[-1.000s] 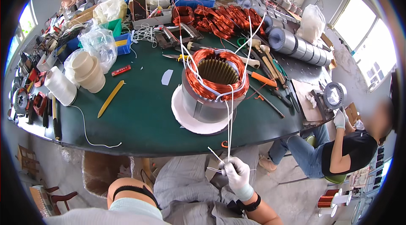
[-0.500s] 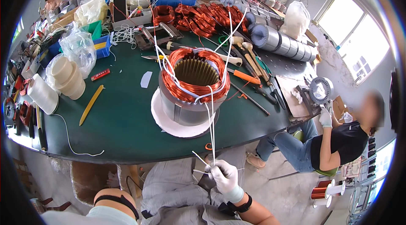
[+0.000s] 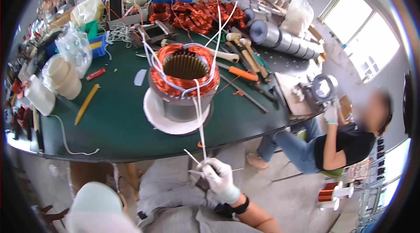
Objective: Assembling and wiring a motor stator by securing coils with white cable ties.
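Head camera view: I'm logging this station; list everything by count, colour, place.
Bench: 1, green, centre
Stator: 1, grey and copper, on bench
Disc: 1, white, under stator
Cord: uncounted, white, stator to right hand
Stick: 1, yellow, left of stator
Cord spool: 1, white, bench left
Coils: many, copper, behind stator
Tools: several, mixed, bench right
Cylinders: several, grey, back right
Seated person: 1, black top, right
Reels: some, copper, white, lower right
Clutter: uncounted, mixed, back left
Left hand: 1, pale glove, blurred, lower left
Right hand: 1, white glove, bottom centre
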Motion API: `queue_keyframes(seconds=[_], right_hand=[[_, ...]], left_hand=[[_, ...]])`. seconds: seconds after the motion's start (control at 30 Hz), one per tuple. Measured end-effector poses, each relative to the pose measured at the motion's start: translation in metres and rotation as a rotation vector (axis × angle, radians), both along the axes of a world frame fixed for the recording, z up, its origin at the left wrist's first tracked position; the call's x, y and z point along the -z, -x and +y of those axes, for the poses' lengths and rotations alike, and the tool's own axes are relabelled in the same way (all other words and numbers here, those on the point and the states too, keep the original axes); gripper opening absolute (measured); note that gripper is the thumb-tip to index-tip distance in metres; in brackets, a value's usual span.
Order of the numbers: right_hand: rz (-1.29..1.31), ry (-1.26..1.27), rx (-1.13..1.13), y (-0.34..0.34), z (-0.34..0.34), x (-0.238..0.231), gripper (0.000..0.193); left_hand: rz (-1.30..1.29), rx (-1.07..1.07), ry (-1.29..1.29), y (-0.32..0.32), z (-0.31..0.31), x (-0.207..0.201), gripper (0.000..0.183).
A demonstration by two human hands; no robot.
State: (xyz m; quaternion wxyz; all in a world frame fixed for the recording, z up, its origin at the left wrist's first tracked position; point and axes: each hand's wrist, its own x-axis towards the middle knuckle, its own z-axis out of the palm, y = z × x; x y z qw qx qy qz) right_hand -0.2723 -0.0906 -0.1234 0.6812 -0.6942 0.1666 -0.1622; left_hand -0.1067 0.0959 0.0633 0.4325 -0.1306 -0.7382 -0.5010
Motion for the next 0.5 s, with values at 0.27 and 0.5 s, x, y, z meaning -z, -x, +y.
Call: queue_keyframes(seconds=[0.27,0.5], right_hand=[[-0.477,-0.861,-0.077,0.034,-0.018,-0.036,0.037],[-0.293,-1.750,-0.197,0.007,-0.021,-0.002,0.033]], left_hand=[[0.018,-1.084,-1.167,-0.005,-0.030,0.078,0.028],[-0.653,-1.737,-0.492,0.018,-0.081,0.138,0.043]])
